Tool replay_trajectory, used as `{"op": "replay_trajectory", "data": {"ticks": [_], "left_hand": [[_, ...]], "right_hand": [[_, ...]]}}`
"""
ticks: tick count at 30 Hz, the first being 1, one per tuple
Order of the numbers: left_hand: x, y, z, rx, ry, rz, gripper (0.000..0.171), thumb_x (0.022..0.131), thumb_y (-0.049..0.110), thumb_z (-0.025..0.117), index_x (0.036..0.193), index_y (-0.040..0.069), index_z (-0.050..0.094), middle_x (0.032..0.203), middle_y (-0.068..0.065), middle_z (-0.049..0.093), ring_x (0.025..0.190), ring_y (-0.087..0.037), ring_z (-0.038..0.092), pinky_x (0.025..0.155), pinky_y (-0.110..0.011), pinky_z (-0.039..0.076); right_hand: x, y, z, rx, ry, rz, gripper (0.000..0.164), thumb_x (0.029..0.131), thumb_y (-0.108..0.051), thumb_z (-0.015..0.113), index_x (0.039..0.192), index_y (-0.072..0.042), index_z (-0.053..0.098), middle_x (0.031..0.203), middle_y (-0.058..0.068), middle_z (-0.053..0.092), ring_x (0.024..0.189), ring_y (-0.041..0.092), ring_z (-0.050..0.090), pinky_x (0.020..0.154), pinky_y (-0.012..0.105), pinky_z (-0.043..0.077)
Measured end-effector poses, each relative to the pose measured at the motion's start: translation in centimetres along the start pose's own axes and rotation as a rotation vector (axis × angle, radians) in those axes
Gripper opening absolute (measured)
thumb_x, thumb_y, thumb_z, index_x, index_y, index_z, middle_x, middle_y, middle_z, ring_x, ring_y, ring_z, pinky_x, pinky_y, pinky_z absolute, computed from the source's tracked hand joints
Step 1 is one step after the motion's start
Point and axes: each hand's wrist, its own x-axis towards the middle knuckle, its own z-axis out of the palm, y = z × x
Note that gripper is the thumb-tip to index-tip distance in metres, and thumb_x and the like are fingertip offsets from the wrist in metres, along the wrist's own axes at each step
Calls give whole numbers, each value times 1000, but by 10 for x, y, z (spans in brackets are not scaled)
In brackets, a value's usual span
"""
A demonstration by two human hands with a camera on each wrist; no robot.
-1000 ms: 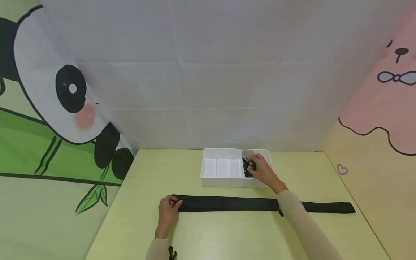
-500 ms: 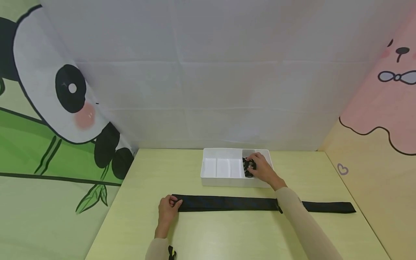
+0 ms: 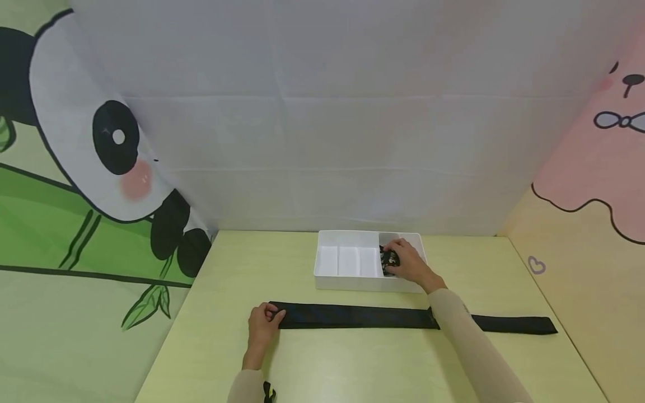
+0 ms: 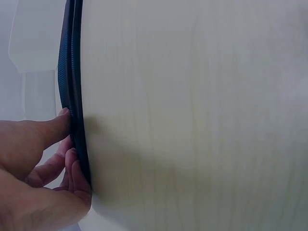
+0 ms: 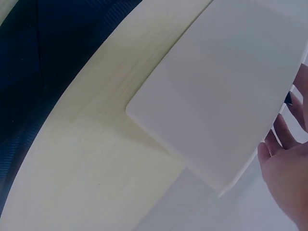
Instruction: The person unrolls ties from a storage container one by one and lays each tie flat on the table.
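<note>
A long, flat dark strip of cloth, which looks like a necktie (image 3: pixel 353 316), lies across the table. My left hand (image 3: pixel 263 330) pinches its left end between thumb and fingers; in the left wrist view layered dark edges show beside the fingertips. The right hand (image 3: pixel 410 263) reaches into the right section of a white divided box (image 3: pixel 347 284). There its thumb and fingers hold a black patterned cloth bundle (image 3: pixel 388 259), partly covered by the hand. In the right wrist view the box wall (image 5: pixel 216 86) hides nearly all of that bundle.
The right sleeve (image 3: pixel 468 336) passes over the necktie and hides part of it. A white sheet (image 3: pixel 327 140) hangs behind the table (image 3: pixel 342 364). Painted walls stand at left and right.
The head view has shifted slightly. Both hands keep their holds; the necktie's narrower right end now lies a little lower.
</note>
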Motion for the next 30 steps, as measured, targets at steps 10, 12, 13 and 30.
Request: {"op": "replay_trajectory", "data": {"ticks": [10,12,13,30], "left_hand": [[-1,5,-2,-13,0,-18,21,90,7,79,93,-4,62,85,-11,51,78,-20,48,71,-33,41],[-1,4,-2,-15,1,-17,21,90,7,79,93,-4,62,85,-10,51,78,-20,47,71,-33,41],[-1,5,-2,-15,1,-18,21,90,7,79,93,-4,62,85,-10,50,78,-20,47,71,-33,41],[0,3,0,-12,-3,-25,19,91,7,78,93,-4,62,87,-11,51,79,-20,49,71,-33,42]], "right_hand": [[4,-3,1,-85,-28,-14,55,83,2,83,131,2,58,137,27,52,127,50,47,105,66,37],[5,-2,1,-118,-29,-15,55,82,3,83,131,2,58,136,27,54,127,50,48,106,65,36],[6,-2,2,-134,-29,-16,56,82,3,83,131,2,58,135,28,56,127,50,48,106,65,36],[12,2,3,-115,-85,24,58,81,6,82,131,-2,54,134,29,54,121,50,53,102,64,42]]}}
